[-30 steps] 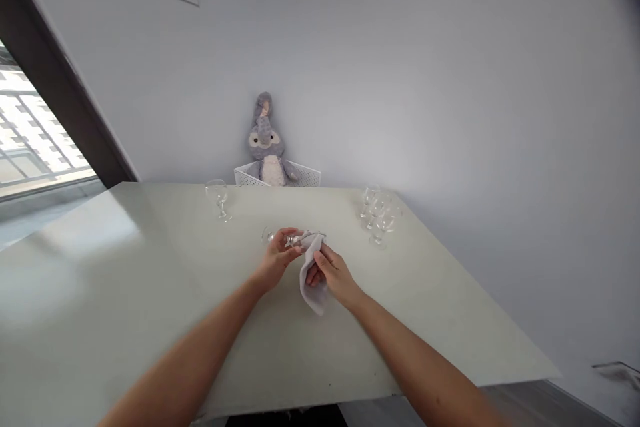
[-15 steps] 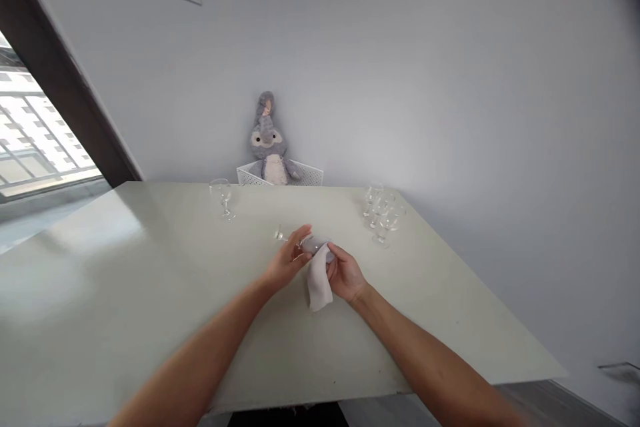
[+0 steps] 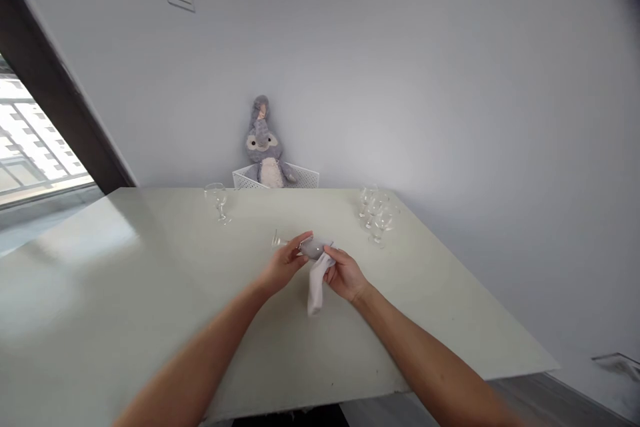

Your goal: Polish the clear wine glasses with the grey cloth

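Above the middle of the table, a stemmed glass (image 3: 313, 249) lies sideways between my hands, its foot pointing left and its rim to the right. My left hand (image 3: 286, 265) is closed around the bowl near the stem. A pale cloth (image 3: 317, 283) is pinched in my right hand (image 3: 344, 275) at the glass's rim and hangs down below it. Some of the cloth may be inside the bowl; I cannot tell.
One stemmed glass (image 3: 218, 200) stands upright at the back left of the pale table (image 3: 175, 307). A cluster of stemmed glasses (image 3: 379, 221) stands at the back right. Behind the far edge, a grey plush toy (image 3: 265, 147) sits in a white perforated basket (image 3: 305, 177).
The cloth hangs narrower and has swung slightly left, and the glass has turned a little in my hands. The whole view has shifted slightly.
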Demonstrator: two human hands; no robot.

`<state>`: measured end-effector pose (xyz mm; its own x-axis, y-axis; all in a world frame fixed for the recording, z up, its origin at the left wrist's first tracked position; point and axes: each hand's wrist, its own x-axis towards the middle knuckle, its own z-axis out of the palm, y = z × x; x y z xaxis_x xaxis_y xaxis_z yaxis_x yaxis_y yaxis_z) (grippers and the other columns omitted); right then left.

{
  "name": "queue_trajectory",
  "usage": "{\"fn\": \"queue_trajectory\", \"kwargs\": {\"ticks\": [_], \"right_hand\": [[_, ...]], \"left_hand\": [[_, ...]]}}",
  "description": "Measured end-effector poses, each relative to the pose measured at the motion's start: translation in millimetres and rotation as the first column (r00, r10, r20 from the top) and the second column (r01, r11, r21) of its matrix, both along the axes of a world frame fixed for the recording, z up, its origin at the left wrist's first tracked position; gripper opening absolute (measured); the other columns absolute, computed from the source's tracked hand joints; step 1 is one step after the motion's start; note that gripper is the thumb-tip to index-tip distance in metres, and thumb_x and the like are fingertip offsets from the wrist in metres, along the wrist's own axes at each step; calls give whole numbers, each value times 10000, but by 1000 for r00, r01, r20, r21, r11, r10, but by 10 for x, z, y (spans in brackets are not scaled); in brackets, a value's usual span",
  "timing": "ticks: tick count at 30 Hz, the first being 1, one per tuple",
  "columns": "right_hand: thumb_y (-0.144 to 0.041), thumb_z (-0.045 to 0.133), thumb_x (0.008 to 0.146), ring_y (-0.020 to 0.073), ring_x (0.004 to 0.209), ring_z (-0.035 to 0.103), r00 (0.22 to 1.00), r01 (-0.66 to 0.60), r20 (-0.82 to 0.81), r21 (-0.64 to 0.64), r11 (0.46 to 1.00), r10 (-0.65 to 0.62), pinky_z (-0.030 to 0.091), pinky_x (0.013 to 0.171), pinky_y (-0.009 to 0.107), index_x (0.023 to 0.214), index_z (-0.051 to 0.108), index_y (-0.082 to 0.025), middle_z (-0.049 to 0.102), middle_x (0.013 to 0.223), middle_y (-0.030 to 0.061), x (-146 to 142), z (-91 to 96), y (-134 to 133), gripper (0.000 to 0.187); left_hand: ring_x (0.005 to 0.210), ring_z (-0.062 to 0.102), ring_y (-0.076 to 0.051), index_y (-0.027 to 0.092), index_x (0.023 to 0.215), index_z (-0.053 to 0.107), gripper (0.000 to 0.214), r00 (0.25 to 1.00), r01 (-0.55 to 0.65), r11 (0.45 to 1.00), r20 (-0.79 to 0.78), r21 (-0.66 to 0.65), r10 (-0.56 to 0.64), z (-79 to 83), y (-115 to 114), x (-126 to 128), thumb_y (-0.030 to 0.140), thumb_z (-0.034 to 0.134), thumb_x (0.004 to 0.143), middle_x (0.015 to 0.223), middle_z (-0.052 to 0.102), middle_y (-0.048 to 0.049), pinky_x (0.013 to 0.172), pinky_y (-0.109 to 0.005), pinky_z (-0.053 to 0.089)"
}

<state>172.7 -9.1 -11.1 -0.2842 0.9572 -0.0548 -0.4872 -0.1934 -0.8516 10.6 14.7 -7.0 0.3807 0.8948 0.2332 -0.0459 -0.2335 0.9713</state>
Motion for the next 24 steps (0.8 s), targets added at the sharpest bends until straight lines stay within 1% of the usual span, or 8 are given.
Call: {"fn": "queue_trajectory", "kwargs": {"ticks": [5,8,10,12,15,19,21,24], "right_hand": [[-349,703,646,128,468,573,971,-62,239,149,987,25,447,446,229,770,624,-145,625,568,-6,-65,12,-54,251],[-360,681,664,126,457,568,987,-1,158,88,996,-13,441,432,224,730,623,-143,621,544,-5,-61,12,-35,235],[-373,652,683,121,458,563,1000,14,-22,-29,999,-14,447,435,228,741,619,-152,623,560,-6,-28,19,-8,231],[-374,633,698,111,456,552,993,7,-117,-68,998,-15,449,447,226,746,617,-162,614,560,-14,-3,35,-7,218],[-370,640,697,116,458,547,999,-18,40,69,997,16,445,457,236,755,628,-168,609,563,-16,-29,65,-77,211],[-329,692,647,124,489,558,927,20,358,255,967,-114,440,488,234,649,628,-171,603,542,-18,-113,55,-145,170],[-367,662,675,129,471,556,954,62,280,172,983,-109,442,473,244,689,628,-170,609,541,-11,-120,28,-113,201],[-423,609,708,129,478,561,999,31,15,-27,999,-30,451,466,249,757,614,-162,628,589,7,-96,0,-48,265]], "left_hand": [[537,585,-155,192,1153,561,451,953,-152,986,-256,68,165,-29,35,-46,467,408,831,563,614,-5,629,-294,465],[742,616,-185,201,1220,500,484,942,-124,979,-291,161,168,-31,35,-47,473,332,856,827,663,-63,697,-313,477],[1025,536,-213,240,1275,430,485,950,-55,955,-279,293,141,-11,11,-33,444,411,835,1175,554,-92,820,-326,449],[1151,439,-221,258,1280,413,500,964,15,924,-251,383,88,14,-18,-19,411,478,809,1314,432,-85,881,-328,420],[910,576,-192,225,1240,450,475,966,-31,951,-235,307,108,31,-40,-14,421,477,808,1077,593,-83,764,-309,471],[681,584,-163,174,1175,511,481,962,-108,988,-239,107,131,-13,-27,-7,471,288,869,807,631,-55,626,-288,479],[831,576,-184,190,1232,461,471,970,-77,991,-221,112,100,-42,-24,13,447,299,872,956,609,-79,682,-297,483],[1066,479,-210,253,1287,390,457,972,-31,960,-215,277,94,-54,-37,45,367,411,845,1235,462,-95,781,-310,464]]}}
